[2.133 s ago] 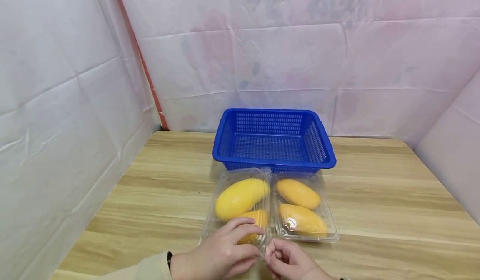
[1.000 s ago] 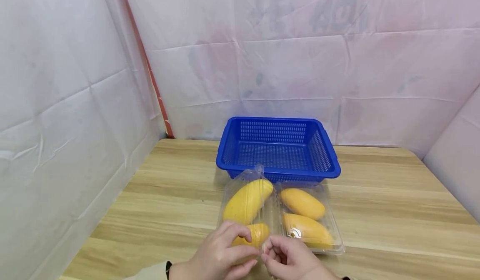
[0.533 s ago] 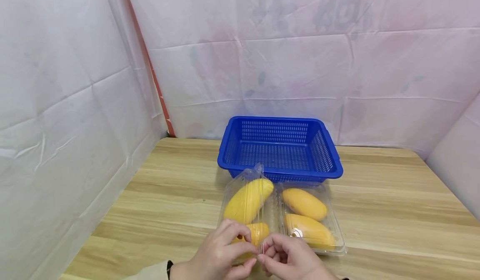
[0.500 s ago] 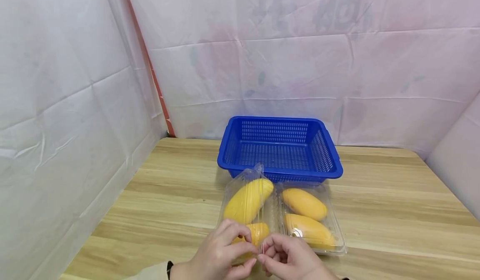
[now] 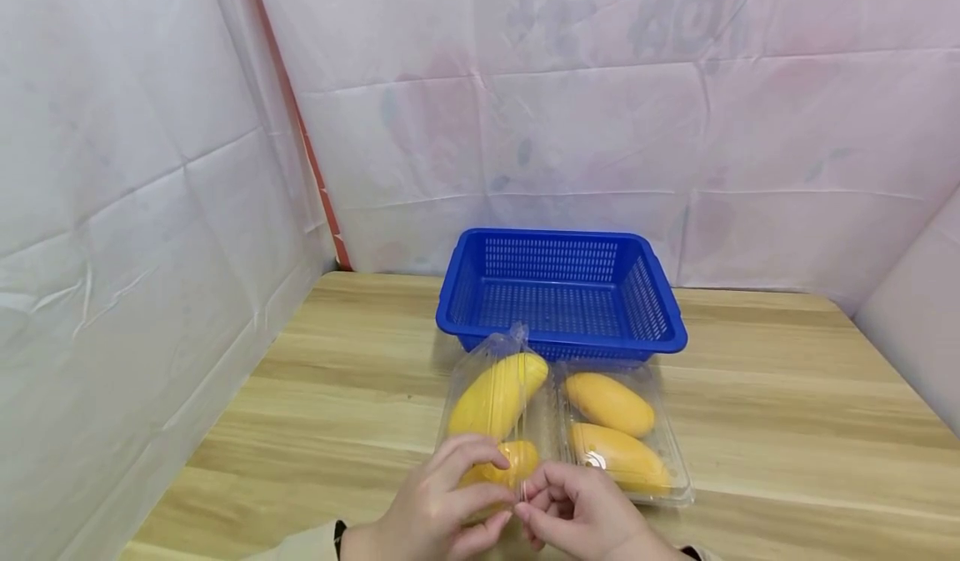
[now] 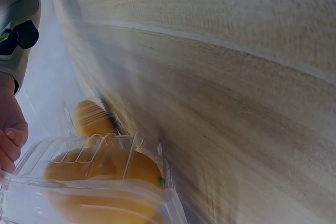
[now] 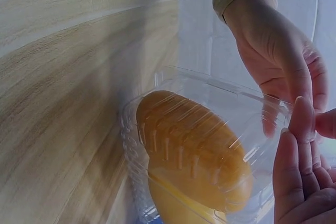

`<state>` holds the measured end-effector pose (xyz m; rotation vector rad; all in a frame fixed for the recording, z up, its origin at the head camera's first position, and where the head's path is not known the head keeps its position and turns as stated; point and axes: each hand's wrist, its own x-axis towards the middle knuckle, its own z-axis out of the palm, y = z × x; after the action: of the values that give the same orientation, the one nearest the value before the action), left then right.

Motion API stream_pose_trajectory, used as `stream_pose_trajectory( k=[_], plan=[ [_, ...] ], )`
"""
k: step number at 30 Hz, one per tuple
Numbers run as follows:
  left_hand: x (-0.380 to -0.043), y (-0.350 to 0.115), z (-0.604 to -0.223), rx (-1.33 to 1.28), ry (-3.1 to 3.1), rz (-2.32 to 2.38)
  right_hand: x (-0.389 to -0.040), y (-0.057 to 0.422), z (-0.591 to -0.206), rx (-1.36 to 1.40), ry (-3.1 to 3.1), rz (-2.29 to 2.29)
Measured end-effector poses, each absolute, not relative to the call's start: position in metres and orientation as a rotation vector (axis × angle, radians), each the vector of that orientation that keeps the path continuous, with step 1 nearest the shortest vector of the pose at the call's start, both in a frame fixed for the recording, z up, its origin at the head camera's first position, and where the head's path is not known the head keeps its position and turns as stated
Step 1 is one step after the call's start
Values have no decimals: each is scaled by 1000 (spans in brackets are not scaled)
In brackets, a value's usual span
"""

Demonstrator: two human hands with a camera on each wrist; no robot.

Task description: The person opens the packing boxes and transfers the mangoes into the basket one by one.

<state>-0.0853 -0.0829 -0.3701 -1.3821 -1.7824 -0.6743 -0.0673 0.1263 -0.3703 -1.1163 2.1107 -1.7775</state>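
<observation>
In the head view a clear plastic box with two yellow mangoes inside, one mango behind the other, stands front centre, its right side tipped up. My left hand arches over its near end, partly covering the nearer mango, with thumb and fingers pinching the front rim. Beside it my right hand pinches the near right corner between thumb and curled fingers. From the right wrist view, both hands' fingertips meet at the box rim. A second clear box with two orange-yellow mangoes lies flat on the right.
A blue slotted basket sits just behind both boxes, overlapped by the left box's raised far corner. All stand on a wood-grain table. White patterned sheets hang at the back and sides.
Over two seconds the left box has gone from lying flat to tipped, its right edge raised, with the hands staying at its near corner. In the last half second almost nothing has moved.
</observation>
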Motion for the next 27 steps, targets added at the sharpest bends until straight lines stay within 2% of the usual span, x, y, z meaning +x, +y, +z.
stream_pose_trajectory(
  k=[27],
  plan=[
    [-88,-83,-370,-1417,-1722,-703,-71,123,-375,-1149,1970,-1838]
  ],
)
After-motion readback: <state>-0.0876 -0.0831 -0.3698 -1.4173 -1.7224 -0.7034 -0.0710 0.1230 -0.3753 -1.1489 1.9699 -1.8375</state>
